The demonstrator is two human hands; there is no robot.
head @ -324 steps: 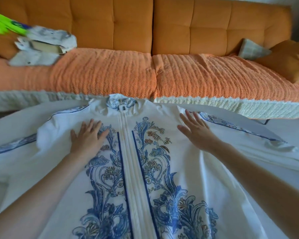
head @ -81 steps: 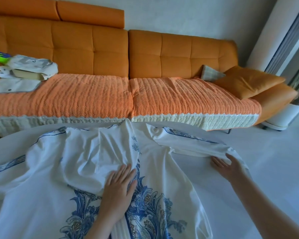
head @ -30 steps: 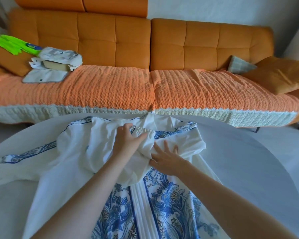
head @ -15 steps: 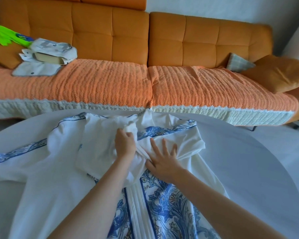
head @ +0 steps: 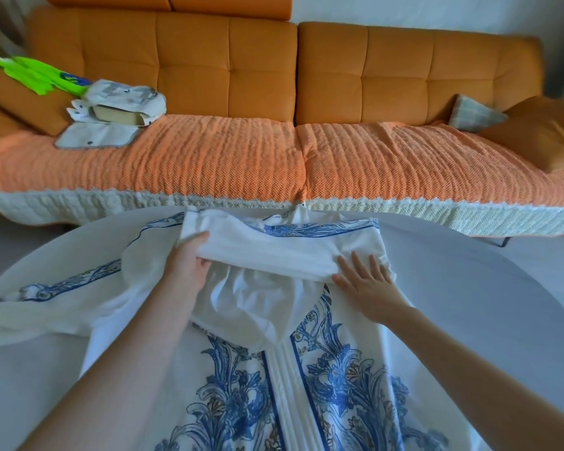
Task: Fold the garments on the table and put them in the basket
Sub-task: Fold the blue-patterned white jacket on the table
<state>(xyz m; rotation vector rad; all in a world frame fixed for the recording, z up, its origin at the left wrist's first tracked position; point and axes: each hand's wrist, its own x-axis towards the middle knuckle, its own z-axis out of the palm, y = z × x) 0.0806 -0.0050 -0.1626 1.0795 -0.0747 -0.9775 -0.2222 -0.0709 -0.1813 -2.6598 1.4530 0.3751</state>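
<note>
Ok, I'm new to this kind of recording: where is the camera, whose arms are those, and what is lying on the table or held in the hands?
There is no machine here. A person works with bare hands, and the single camera sits on their head, looking forward and down, so both arms come in from the bottom edge.

On the round table lies a white garment with a blue floral print, front side up. One sleeve is folded across its top. The left hand grips one end of that sleeve, thumb on top. The right hand lies flat with fingers spread on the other end of the fold.

Behind the table stands an orange sofa with a cushion and a pile of pale cloth things. No basket is in view.
</note>
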